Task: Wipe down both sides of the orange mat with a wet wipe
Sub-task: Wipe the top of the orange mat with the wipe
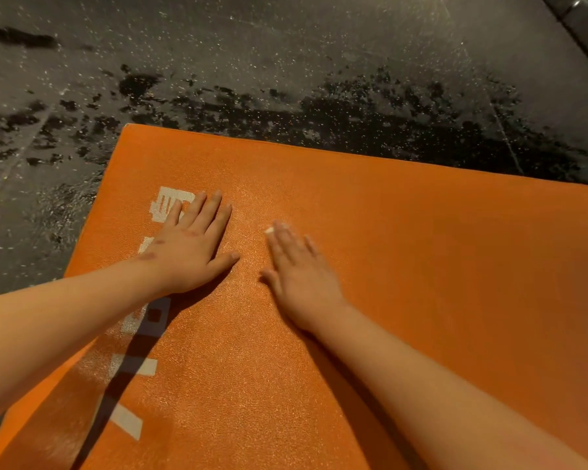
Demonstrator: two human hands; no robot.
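Note:
The orange mat lies flat on the floor, with white printed marks along its left side. My left hand rests palm down on the mat near its far left corner, fingers spread, partly over a white mark, and holds nothing. My right hand also presses flat on the mat, a little to the right of the left hand. A small white bit of the wet wipe peeks out at its fingertips. The rest of the wipe is hidden under the hand.
Dark speckled floor surrounds the mat, with black wet-looking patches just beyond its far edge. A dark object's edge crosses the top right corner.

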